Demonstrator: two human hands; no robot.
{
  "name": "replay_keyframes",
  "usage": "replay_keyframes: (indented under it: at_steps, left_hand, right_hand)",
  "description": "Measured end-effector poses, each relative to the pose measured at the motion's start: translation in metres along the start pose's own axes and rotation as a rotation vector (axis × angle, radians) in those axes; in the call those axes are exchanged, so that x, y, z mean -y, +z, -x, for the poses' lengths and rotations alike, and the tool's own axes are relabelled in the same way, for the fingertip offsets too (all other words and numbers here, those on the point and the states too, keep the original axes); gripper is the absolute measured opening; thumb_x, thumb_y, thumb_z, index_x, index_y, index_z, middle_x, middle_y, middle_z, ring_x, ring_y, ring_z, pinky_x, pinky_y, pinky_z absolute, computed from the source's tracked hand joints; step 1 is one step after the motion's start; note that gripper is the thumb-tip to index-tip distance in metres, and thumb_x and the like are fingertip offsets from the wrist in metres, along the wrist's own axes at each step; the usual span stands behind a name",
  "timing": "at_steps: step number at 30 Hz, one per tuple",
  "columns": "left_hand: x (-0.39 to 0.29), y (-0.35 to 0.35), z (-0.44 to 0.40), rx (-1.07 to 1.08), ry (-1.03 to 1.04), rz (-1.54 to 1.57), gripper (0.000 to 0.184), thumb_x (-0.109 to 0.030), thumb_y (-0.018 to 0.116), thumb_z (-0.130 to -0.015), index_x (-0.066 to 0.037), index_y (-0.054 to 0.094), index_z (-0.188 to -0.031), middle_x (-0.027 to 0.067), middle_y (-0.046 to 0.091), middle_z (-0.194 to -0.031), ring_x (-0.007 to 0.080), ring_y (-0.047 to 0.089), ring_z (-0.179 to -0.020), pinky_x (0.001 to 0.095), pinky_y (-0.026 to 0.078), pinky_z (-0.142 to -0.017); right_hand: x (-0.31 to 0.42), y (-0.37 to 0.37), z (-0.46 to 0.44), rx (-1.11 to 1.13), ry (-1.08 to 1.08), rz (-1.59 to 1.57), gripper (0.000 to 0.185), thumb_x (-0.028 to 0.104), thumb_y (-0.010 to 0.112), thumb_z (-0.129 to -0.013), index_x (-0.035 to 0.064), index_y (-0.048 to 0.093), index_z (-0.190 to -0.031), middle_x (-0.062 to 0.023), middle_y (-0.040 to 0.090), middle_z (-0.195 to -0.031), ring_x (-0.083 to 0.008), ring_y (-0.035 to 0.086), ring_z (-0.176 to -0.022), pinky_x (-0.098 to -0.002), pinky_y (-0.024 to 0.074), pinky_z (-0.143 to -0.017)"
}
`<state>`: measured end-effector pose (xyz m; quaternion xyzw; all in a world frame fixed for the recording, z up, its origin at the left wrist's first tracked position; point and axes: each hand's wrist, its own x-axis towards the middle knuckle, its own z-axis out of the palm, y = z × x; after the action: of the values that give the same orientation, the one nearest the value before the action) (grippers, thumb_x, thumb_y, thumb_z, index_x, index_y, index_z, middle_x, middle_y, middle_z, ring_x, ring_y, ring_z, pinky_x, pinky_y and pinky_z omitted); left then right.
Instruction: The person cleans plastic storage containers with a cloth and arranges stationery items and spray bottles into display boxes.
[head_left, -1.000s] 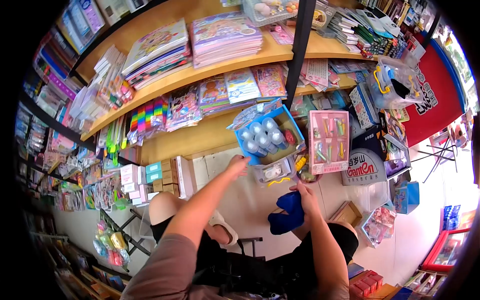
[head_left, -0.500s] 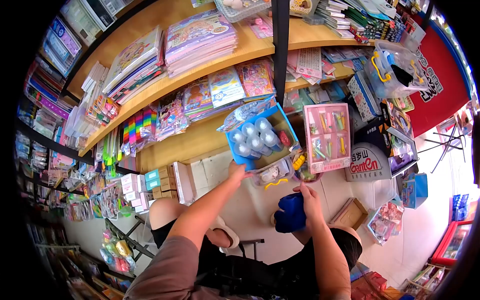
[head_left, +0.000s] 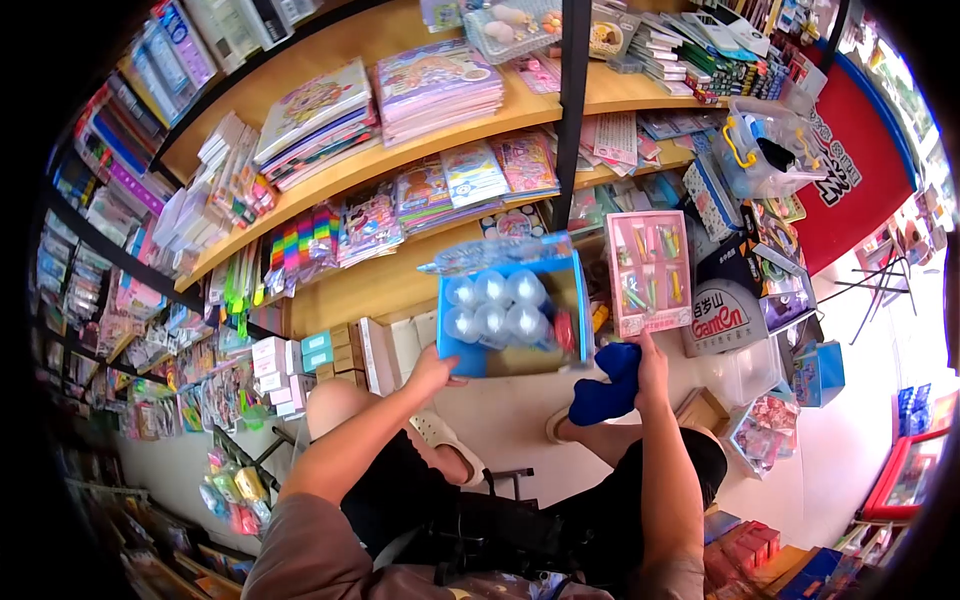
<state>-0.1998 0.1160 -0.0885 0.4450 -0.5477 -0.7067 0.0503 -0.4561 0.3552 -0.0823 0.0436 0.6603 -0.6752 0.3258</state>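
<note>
A blue display box [head_left: 572,300] with several clear-domed tubes and a red item inside is in front of the shelf, slightly blurred. My left hand [head_left: 433,373] grips its lower left corner, fingers partly hidden by the box. My right hand [head_left: 652,372] is closed around a dark blue cloth [head_left: 607,388], which hangs to the left of the hand, below the box's right corner. Just above that hand stands a pink box [head_left: 650,318] with small items behind clear windows.
Wooden shelves [head_left: 400,135] hold stacked books and packets. At the right are a Ganten carton [head_left: 725,315] and a clear bin [head_left: 770,165] with yellow handles. Small cartons [head_left: 275,370] stand at the left. A bag of colourful items [head_left: 235,490] hangs low left.
My left hand has taken hold of the blue box, which has shifted left and turned straighter, covering the clear container below it. My right hand has moved up slightly with the blue cloth.
</note>
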Motion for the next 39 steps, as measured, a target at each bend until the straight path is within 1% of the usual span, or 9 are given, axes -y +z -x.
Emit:
replay_keyframes:
  at_steps: [10, 15, 18, 26, 30, 34, 36, 38, 39]
  left_hand:
    - [0.111, 0.004, 0.086, 0.05, -0.058, -0.226, 0.028, -0.003, 0.044, -0.074, 0.007, 0.049, -0.099, 0.0198, 0.058, -0.08, 0.0307, 0.063, -0.065, 0.0358, 0.053, -0.044]
    - [0.197, 0.03, 0.052, -0.036, 0.118, -0.828, 0.027, -0.011, 0.048, -0.072, 0.004, 0.054, -0.094, 0.0248, 0.06, -0.086, 0.0371, 0.06, -0.081, 0.0453, 0.048, -0.069]
    - [0.202, 0.043, 0.045, -0.036, 0.025, -0.829, 0.029, -0.014, 0.051, -0.072, 0.002, 0.056, -0.095, 0.025, 0.06, -0.089, 0.0381, 0.057, -0.088, 0.0458, 0.043, -0.078]
    - [0.229, 0.066, 0.007, -0.133, -0.023, -0.775, 0.026, -0.019, 0.058, -0.076, 0.003, 0.058, -0.09, 0.0228, 0.061, -0.085, 0.0368, 0.06, -0.078, 0.0429, 0.047, -0.07]
    - [0.254, 0.055, -0.019, 0.282, -0.391, -0.958, 0.04, -0.033, 0.06, -0.077, 0.004, 0.061, -0.093, 0.0206, 0.062, -0.09, 0.0332, 0.06, -0.084, 0.0395, 0.048, -0.072]
    - [0.292, 0.059, -0.043, 0.146, -0.294, -0.793, 0.043, -0.037, 0.062, -0.075, 0.003, 0.063, -0.091, 0.02, 0.062, -0.091, 0.0329, 0.06, -0.086, 0.0382, 0.048, -0.073]
    - [0.285, 0.057, -0.058, 0.134, -0.304, -0.75, 0.061, -0.034, 0.065, -0.073, 0.005, 0.046, -0.115, 0.0237, 0.051, -0.114, 0.0338, 0.052, -0.105, 0.0364, 0.042, -0.086]
    - [0.197, 0.072, -0.021, -0.11, -0.067, -0.501, 0.088, -0.022, 0.071, -0.067, 0.007, 0.018, -0.131, 0.0247, 0.032, -0.132, 0.0351, 0.037, -0.119, 0.0357, 0.032, -0.098]
    - [0.201, 0.076, -0.031, -0.247, 0.173, -0.513, 0.09, -0.017, 0.073, -0.064, 0.006, 0.018, -0.131, 0.0241, 0.035, -0.128, 0.0355, 0.039, -0.118, 0.0361, 0.033, -0.098]
  right_hand:
    - [-0.013, -0.02, 0.052, -0.235, -0.147, 0.087, 0.043, 0.041, 0.055, -0.084, -0.0013, 0.06, -0.079, -0.0001, 0.051, -0.065, -0.0089, 0.045, -0.058, -0.024, 0.0374, -0.052]
    - [0.0, 0.001, 0.092, -0.166, -0.168, 0.34, 0.045, 0.041, 0.067, -0.075, -0.0034, 0.061, -0.082, -0.0027, 0.056, -0.07, -0.0099, 0.049, -0.059, -0.0233, 0.0397, -0.054]
    - [-0.034, -0.015, 0.072, -0.148, -0.04, 0.425, 0.043, 0.035, 0.071, -0.074, -0.0042, 0.06, -0.089, -0.0066, 0.061, -0.076, -0.0137, 0.057, -0.062, -0.025, 0.046, -0.058]
    - [-0.108, -0.042, 0.063, 0.329, 0.102, 0.917, 0.029, 0.013, 0.071, -0.068, -0.0039, 0.062, -0.09, -0.0105, 0.063, -0.076, -0.0192, 0.061, -0.065, -0.0314, 0.0498, -0.061]
    - [-0.138, -0.05, 0.065, 0.328, 0.037, 1.089, 0.046, 0.03, 0.072, -0.066, -0.0011, 0.061, -0.098, -0.016, 0.064, -0.081, -0.0216, 0.062, -0.071, -0.0328, 0.0488, -0.065]
    - [-0.142, -0.032, 0.062, 0.2, 0.08, 0.889, 0.036, 0.021, 0.066, -0.073, -0.0022, 0.06, -0.1, -0.0153, 0.064, -0.085, -0.0208, 0.062, -0.074, -0.0317, 0.0476, -0.067]
    - [-0.145, -0.012, 0.063, 0.163, 0.098, 0.77, 0.033, 0.018, 0.065, -0.076, -0.0021, 0.059, -0.101, -0.0135, 0.064, -0.087, -0.0189, 0.061, -0.077, -0.0305, 0.0468, -0.068]
    - [-0.17, 0.0, 0.058, 0.118, 0.042, 0.733, 0.033, 0.018, 0.064, -0.077, -0.0016, 0.059, -0.103, -0.0134, 0.065, -0.092, -0.0189, 0.061, -0.082, -0.0302, 0.0455, -0.072]
    - [-0.18, 0.006, 0.057, 0.088, -0.003, 0.721, 0.032, 0.018, 0.063, -0.077, -0.0013, 0.059, -0.103, -0.013, 0.064, -0.094, -0.0188, 0.06, -0.085, -0.03, 0.0445, -0.075]
